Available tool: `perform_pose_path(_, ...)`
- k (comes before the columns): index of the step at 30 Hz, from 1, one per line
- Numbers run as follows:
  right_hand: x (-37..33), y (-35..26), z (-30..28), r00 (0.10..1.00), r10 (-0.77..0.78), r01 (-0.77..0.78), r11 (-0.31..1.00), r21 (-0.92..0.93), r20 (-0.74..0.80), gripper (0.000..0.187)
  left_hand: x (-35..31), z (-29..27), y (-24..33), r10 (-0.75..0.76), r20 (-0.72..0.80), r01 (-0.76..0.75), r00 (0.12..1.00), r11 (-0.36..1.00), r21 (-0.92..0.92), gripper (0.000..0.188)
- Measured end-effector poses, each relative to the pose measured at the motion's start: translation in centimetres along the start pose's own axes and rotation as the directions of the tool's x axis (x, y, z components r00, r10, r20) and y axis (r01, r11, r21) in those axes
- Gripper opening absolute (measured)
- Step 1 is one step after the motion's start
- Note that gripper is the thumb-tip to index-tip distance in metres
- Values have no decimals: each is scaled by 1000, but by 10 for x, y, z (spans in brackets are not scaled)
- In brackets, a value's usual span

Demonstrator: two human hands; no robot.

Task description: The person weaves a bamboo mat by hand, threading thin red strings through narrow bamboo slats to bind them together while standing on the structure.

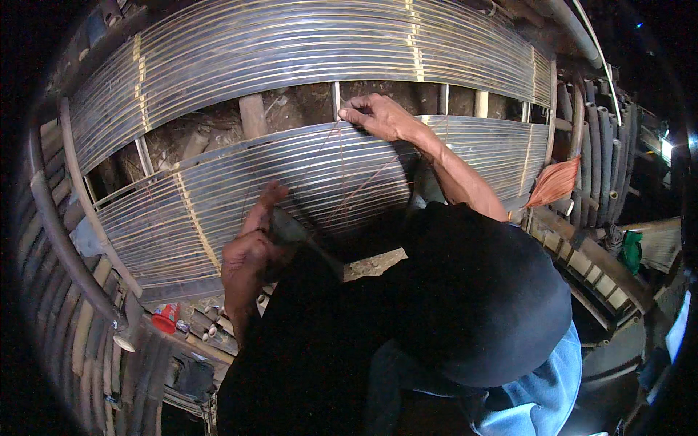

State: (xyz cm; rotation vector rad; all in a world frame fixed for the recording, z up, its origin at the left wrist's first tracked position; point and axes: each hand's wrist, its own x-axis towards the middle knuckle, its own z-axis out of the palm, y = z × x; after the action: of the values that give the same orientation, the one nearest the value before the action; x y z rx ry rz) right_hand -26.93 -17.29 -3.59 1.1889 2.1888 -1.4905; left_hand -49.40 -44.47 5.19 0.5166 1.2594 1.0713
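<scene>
A lower slatted panel (291,167), a grey sheet crossed by many thin pale strips, lies in front of me. At its upper edge my right hand (374,118) is closed in a pinch on a thin reddish thread (339,149). More of this thread trails down across the strips. My left hand (251,243) is over the panel's lower left part, one finger stretched out against the strips. Its other fingers are mostly hidden, and nothing shows in its grasp. Dark cloth covers part of the panel's lower middle.
A second slatted panel (291,54) runs along the far side, above a gap with wooden crosspieces (252,116). An orange thread bundle (556,183) hangs at the right. Poles (611,160) are stacked on both sides. A red container (166,317) sits at lower left.
</scene>
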Motion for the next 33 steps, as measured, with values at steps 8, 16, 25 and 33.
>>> perform_pose_path(8, -38, -34, 31, 815, -468, 386, 878, -282, -342, 40, -32, 1, -18, 6, -148, -68, 989, 909, -412, 33)
perform_pose_path(16, -43, -48, 61, 775, -631, 616, 745, -255, 30, 35, -43, -6, -20, 28, -114, -52, 993, 977, -209, 32)
perform_pose_path(25, -47, -65, 80, 796, -593, 605, 772, -197, 120, 36, -76, -21, -36, -10, -272, -45, 962, 980, -193, 29)
perform_pose_path(33, -6, -114, 20, 715, -651, 697, 633, -336, 255, 32, -174, -130, -103, -114, -795, 527, 596, 803, 280, 29)
